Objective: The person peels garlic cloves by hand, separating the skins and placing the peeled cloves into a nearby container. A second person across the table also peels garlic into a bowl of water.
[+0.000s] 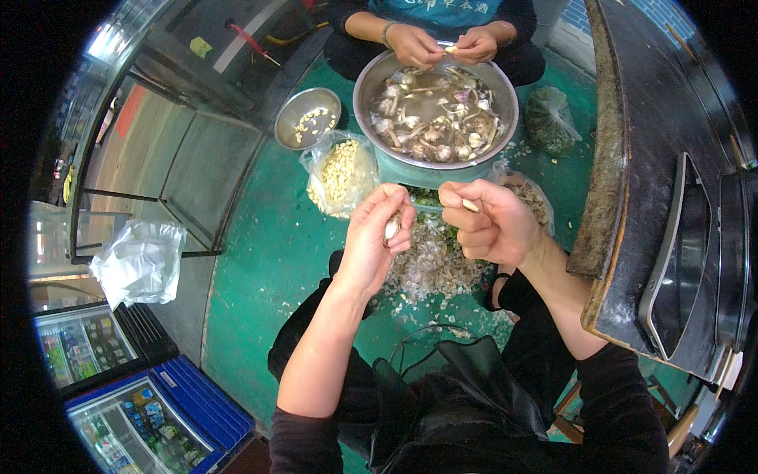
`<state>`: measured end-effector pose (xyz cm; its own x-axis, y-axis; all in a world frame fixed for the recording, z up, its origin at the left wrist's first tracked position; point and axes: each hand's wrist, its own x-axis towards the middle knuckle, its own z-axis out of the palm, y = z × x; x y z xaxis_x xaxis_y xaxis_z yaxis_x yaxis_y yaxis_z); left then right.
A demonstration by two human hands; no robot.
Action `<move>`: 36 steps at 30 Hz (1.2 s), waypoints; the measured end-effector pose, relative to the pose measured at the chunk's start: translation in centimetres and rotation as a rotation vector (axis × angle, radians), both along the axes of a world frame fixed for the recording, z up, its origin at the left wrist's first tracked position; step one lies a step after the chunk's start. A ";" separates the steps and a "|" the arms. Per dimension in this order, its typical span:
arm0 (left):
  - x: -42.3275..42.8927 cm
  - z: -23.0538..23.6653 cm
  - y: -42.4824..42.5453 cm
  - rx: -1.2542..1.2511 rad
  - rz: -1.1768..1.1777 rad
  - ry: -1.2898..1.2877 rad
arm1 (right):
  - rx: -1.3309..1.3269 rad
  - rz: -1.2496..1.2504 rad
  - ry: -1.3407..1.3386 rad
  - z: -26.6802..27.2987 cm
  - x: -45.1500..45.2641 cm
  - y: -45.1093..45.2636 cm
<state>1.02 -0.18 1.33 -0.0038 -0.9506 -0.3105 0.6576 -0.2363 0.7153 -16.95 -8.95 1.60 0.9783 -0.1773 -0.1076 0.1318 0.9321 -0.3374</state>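
My left hand (379,237) has its fingers curled round a piece of garlic (392,229), pale and partly hidden in the palm. A peeled garlic clove (470,205) pokes out of my right hand (490,224), held by the curled fingers. Both hands hover above a heap of garlic skins (435,255) on the floor. Ahead of them, a large metal basin (362,112) holds water with garlic bulbs, stalks and loose skins. To the left, peeled cloves (340,169) fill a clear plastic bag (368,157).
Opposite, a co-worker's hands (417,46) hold a clove over the basin. A metal bowl (284,109) with several cloves stands at left. A tied bag of greens (551,121) lies right of the basin. A dark worktop (657,106) borders my right side; drink fridges (204,397) stand lower left.
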 end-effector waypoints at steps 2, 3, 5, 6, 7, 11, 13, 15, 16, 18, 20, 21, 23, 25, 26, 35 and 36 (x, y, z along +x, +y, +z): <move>0.2 -0.2 0.0 0.020 -0.018 0.133 | 0.000 -0.010 0.042 0.0 0.1 0.1; 0.3 -0.3 0.0 0.027 -0.019 0.243 | 0.012 -0.017 0.016 0.0 0.1 0.1; 0.3 -0.5 0.0 0.066 0.024 0.401 | -0.116 -0.147 0.284 0.1 0.2 0.5; 0.2 -0.7 -0.1 0.099 0.070 0.449 | -0.216 -0.185 0.333 0.1 0.3 0.6; 0.2 -0.8 -0.1 0.131 0.117 0.497 | -0.306 -0.258 0.394 0.2 0.5 0.7; 0.2 -1.0 -0.1 0.069 0.103 0.690 | -0.754 -0.452 0.385 0.4 0.9 1.2; 0.1 -1.0 -0.1 0.074 0.086 0.739 | -1.059 -0.528 0.444 0.2 1.5 2.0; -0.2 -1.1 -0.1 0.044 0.064 0.739 | -1.462 -0.579 0.583 0.0 2.0 2.9; -0.5 -1.1 -0.1 0.035 0.070 0.710 | -1.566 -0.606 0.613 -0.2 2.3 3.3; -1.1 -1.4 -0.2 -0.021 0.057 0.668 | -1.725 -0.616 0.689 -0.6 2.7 3.9; -1.5 -1.6 -0.3 -0.019 0.071 0.632 | -1.793 -0.667 0.728 -0.9 3.0 4.1; -1.6 -1.7 -0.3 -0.020 0.076 0.617 | -1.828 -0.693 0.748 -1.0 3.1 4.1; -1.6 -1.8 -0.3 -0.027 0.059 0.572 | -1.848 -0.708 0.747 -1.3 3.2 4.0; -1.5 -1.9 -0.3 -0.031 0.051 0.531 | -1.897 -0.749 0.724 -1.4 3.4 3.9; -1.6 -1.9 -0.3 -0.032 0.051 0.514 | -1.936 -0.782 0.702 -1.5 3.4 3.8; -2.0 -1.5 -0.1 -0.018 0.098 0.429 | -2.065 -0.844 0.660 -1.8 3.9 3.9; -2.1 -1.4 -0.1 -0.018 0.108 0.423 | -2.069 -0.864 0.644 -1.8 3.9 3.9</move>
<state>-1.09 -0.27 -0.08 -0.0277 -0.9577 -0.2864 0.9137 -0.1404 0.3813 -13.00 -5.10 -0.21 0.5699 -0.6178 0.5417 -0.3066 -0.7716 -0.5574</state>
